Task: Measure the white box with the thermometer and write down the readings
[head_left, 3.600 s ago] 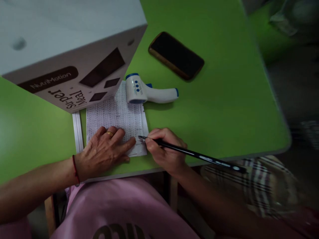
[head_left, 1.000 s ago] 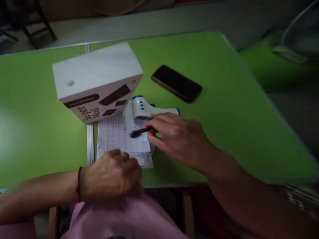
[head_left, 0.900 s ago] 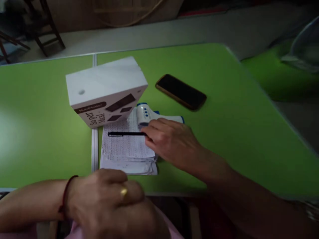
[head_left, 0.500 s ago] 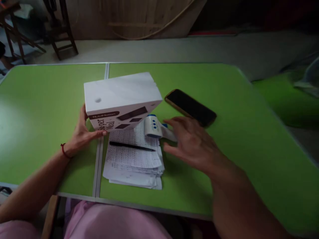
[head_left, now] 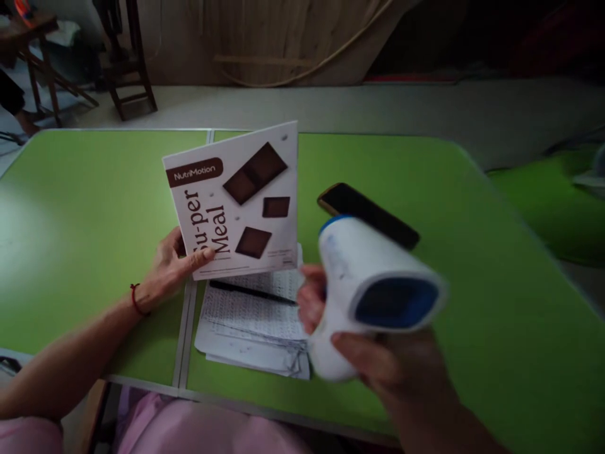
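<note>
A white NutriMotion box (head_left: 241,221) with pictures of brown bars stands tilted over the papers, its printed front turned toward me. My left hand (head_left: 172,261) grips its lower left corner, thumb across the front. In my right hand (head_left: 373,359) is a white and blue infrared thermometer (head_left: 368,271), raised above the table with its dark screen toward me. Fingers wrap around its handle. Below the box lies a stack of handwritten papers (head_left: 250,328), and a black pen (head_left: 250,293) rests across them.
A dark smartphone (head_left: 366,211) lies behind the thermometer on the green folding table (head_left: 94,208). Further back are a wooden chair (head_left: 125,69) and, at the far left, part of a person's leg and foot (head_left: 21,110). A green surface (head_left: 543,195) shows at right.
My right hand has taken hold of the thermometer and lifted it off the papers toward me. The box has tipped so its printed front shows fully instead of its blank white side.
</note>
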The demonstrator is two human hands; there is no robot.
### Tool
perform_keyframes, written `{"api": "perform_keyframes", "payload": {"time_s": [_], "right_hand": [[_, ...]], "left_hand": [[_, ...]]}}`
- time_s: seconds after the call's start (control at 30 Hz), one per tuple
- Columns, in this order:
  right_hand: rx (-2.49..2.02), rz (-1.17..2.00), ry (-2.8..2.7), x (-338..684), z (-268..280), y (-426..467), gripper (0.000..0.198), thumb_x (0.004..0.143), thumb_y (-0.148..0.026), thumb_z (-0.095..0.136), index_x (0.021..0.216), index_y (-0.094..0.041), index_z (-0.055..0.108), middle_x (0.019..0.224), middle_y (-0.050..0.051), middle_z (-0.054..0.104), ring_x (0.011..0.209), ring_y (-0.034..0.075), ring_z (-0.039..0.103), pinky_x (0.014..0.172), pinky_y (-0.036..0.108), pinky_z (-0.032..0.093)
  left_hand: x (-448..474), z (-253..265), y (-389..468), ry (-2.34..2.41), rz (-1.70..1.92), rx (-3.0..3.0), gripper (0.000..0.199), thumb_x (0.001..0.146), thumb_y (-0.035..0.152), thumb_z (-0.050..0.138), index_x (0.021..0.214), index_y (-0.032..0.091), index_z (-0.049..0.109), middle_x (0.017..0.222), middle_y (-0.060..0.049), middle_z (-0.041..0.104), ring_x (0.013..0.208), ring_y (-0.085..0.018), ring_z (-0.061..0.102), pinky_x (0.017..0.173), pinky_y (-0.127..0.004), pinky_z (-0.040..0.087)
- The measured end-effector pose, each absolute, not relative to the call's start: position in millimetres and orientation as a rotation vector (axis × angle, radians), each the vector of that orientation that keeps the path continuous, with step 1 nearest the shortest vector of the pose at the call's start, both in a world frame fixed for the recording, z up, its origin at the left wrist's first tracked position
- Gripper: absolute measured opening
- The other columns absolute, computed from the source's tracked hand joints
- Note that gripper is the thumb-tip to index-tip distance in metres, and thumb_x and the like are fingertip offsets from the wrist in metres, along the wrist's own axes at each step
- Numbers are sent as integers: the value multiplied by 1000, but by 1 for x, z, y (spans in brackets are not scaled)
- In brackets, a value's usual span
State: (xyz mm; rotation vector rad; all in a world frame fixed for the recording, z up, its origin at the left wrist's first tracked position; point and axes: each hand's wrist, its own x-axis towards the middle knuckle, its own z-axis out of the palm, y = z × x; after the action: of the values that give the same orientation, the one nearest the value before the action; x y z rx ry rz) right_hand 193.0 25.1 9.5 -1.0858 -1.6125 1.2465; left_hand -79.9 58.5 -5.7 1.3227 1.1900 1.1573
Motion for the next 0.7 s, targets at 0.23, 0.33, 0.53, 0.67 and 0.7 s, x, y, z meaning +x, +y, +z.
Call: {"api": "perform_keyframes", "payload": {"time_s": [0.23, 0.33, 0.53, 0.67, 0.7], "right_hand": [[-1162, 1902, -1069, 145, 14, 8, 28, 63, -40, 72, 80, -19, 64, 62, -1, 55, 54, 12, 46, 51, 28, 42], [-1187, 1917, -1066, 144, 11, 10, 25, 64, -39, 71, 73, -19, 60, 64, 0, 55, 55, 11, 46, 53, 28, 41], [-1226, 1892, -984, 140, 11, 12, 34, 60, -38, 74, 87, -21, 62, 64, -2, 57, 54, 12, 48, 52, 28, 42], [-1217, 1946, -930, 133, 15, 14, 36, 56, -39, 75, 85, -21, 64, 62, -3, 59, 51, 11, 48, 49, 27, 41], [-1192, 1960, -930, 132, 15, 15, 35, 56, -39, 75, 83, -21, 64, 62, -2, 59, 51, 11, 48, 49, 27, 41]], "left_hand": [[-75, -2, 53, 1281, 1050, 1353, 61, 74, 53, 84, 112, 10, 64, 114, -18, 73, 98, -28, 73, 79, -42, 65], [-76, -2, 54, 1268, 1030, 1384, 55, 79, 53, 80, 112, 12, 66, 115, -16, 73, 100, -28, 72, 80, -41, 64], [-80, -3, 56, 1223, 987, 1486, 50, 85, 52, 75, 118, 16, 66, 117, -12, 74, 100, -26, 72, 83, -39, 63], [-81, -2, 55, 1267, 959, 1520, 51, 86, 54, 73, 119, 15, 66, 115, -12, 74, 96, -26, 72, 80, -39, 63], [-81, -1, 55, 1264, 955, 1525, 51, 86, 54, 73, 118, 15, 66, 115, -13, 74, 97, -26, 72, 81, -39, 63]]}}
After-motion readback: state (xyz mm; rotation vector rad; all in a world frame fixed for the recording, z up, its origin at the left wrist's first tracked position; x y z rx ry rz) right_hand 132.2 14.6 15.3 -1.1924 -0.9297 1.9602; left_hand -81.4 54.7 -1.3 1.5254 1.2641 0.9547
